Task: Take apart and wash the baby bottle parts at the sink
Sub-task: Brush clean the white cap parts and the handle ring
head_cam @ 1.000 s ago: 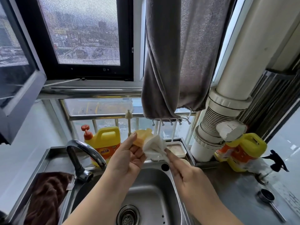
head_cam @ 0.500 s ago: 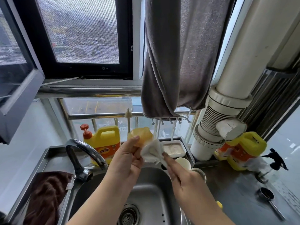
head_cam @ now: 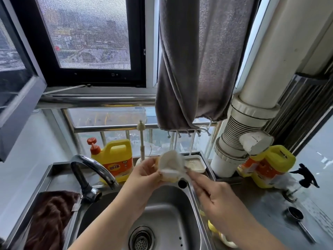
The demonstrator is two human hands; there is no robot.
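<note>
Both hands meet above the sink's [head_cam: 195, 210] far rim, at twelve o'clock from the drain [head_cam: 141, 239]. I have my left hand [head_cam: 144, 175] curled round a yellowish bottle part [head_cam: 168, 178], thumb and fingers clamped on its edge. My right hand [head_cam: 213, 196] pinches a white cloth [head_cam: 172, 161], soft and crumpled, bunched into a rounded cup shape over the part; most of the part is hidden, so I cannot tell its form. Below, the steel basin is smooth and glossy. At ten o'clock curves a chrome tap [head_cam: 90, 169], with a yellow plastic detergent jug [head_cam: 115, 157] behind it. A brown towel [head_cam: 48, 217] lies rumpled at eight o'clock on the worktop [head_cam: 266, 210].
</note>
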